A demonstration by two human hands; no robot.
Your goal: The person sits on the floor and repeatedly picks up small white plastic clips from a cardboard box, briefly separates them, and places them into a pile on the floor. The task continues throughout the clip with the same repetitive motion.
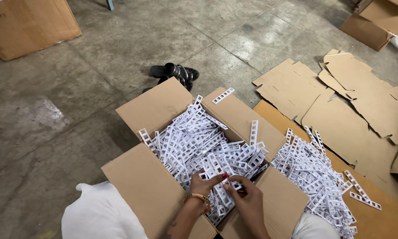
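Both hands, left hand and right hand, are pinched around white plastic ladder strips at lower centre, over the open cardboard box; tangled strips could get dragged out and snapped, probably.

Floor: bare grey concrete, scored into slabs, stained and scuffed, with a pale glare patch at left. Closed cardboard carton, far left corner. Black sandals, one pair, mid-floor. Flattened die-cut cardboard blanks, overlapping, at right, laid over a larger brown cardboard sheet. More folded cartons, top right corner. Blue-grey furniture leg at top edge. Lighting even, from above.
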